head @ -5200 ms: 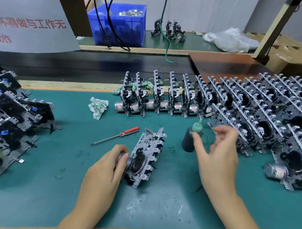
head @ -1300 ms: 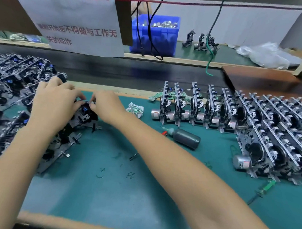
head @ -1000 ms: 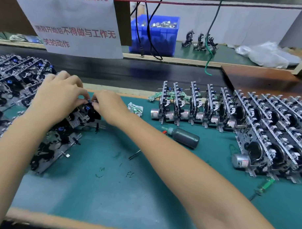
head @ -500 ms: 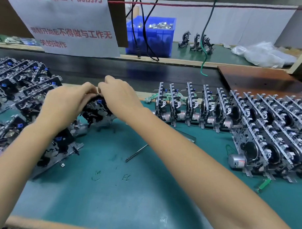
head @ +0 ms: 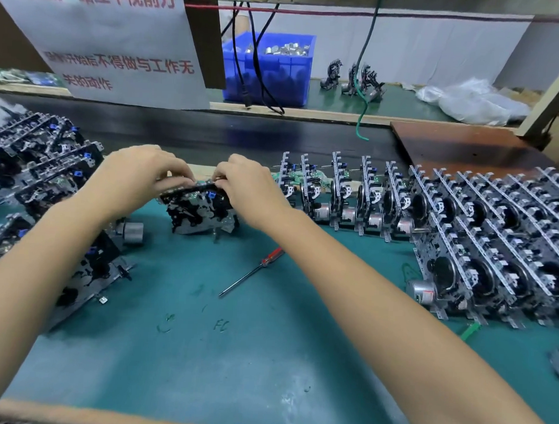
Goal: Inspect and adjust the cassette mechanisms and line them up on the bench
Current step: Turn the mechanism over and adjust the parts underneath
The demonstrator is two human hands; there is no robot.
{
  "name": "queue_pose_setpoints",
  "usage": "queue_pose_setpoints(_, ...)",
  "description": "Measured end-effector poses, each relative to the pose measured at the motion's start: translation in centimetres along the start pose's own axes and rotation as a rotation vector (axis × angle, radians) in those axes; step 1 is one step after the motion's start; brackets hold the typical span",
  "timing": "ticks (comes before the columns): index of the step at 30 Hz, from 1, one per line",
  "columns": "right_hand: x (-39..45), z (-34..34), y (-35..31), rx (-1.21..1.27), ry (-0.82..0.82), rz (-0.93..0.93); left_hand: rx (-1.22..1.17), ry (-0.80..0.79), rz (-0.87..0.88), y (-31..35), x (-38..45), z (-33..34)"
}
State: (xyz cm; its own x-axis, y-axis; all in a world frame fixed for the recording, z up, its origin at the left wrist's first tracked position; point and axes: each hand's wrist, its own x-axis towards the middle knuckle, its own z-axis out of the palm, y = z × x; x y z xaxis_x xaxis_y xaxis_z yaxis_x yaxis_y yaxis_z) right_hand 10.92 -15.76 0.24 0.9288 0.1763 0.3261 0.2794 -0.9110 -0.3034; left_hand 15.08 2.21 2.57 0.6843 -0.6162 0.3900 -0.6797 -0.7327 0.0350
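Teal mat (head: pixel 267 354) covers the bench. Both hands work on one mechanism (head: pixel 202 209) at mid-bench, between the two stocks of units.

Left hand (head: pixel 137 172): fingers curled down over the upper left edge of the mechanism, fingertips pinching its top rim. Right hand (head: pixel 250 185): fingers curled, thumb and forefinger pinching the upper right edge near a small blue part. Neither hand is spread flat; both grip the same unit.

Mechanism: long axis runs left to right across the view, roughly parallel to the bench's far edge. It is tipped up on its lower edge, top rim raised toward the hands, component face toward the camera. Whether the lower edge touches the mat cannot be told.

Left stock (head: pixel 41 184): units lying flat and overlapping, dark faces up. A silver motor (head: pixel 131 232) shows just beside the left forearm.

Right row (head: pixel 345 192): units standing on edge side by side, continuing into a denser block (head: pixel 499 238) further right.

Screwdriver (head: pixel 254 271): red handle, lying on the mat below the mechanism, tip pointing toward the near left, apart from both hands.
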Motion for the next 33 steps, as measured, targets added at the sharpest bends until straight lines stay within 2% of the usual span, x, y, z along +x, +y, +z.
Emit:
queue_pose_setpoints(5, -4.5, -3.3, 1.1, 0.215, 0.182, -0.01, -0.099, 0.124, 0.142, 3.4, -0.2, -1.9)
queue_pose_setpoints(10, -11.6, -6.2, 3.9, 0.306, 0.319, 0.015, -0.32, 0.082, 0.319, 9.0, -0.7, -2.1)
queue_pose_setpoints(14, -17.2, -7.0, 6.4, 0.242, 0.351, 0.046, -0.357, 0.143, 0.417, 14.0, -1.3, 0.2)
queue_pose_setpoints(19, -24.2, -6.6, 8.5, 0.046, 0.395, -0.02, -0.214, 0.46, 0.7, 19.2, -4.7, 4.7)
queue_pose_setpoints(22, -27.8, -6.0, 8.9, -0.074, 0.394, -0.094, -0.268, 0.478, 0.746, 20.2, -6.7, 6.8)
queue_pose_setpoints(26, -29.8, -5.3, 8.8, -0.044, 0.395, -0.131, -0.409, 0.318, 0.552, 20.4, -7.8, 8.0)
queue_pose_setpoints(31, -30.7, -4.0, 8.8, -0.011, 0.381, -0.124, -0.665, -0.177, 0.293, 19.7, -8.5, 8.2)
queue_pose_setpoints(33, -30.9, -4.0, 8.8, -0.013, 0.369, -0.119, -0.709, -0.276, 0.26, 19.5, -8.6, 8.4)
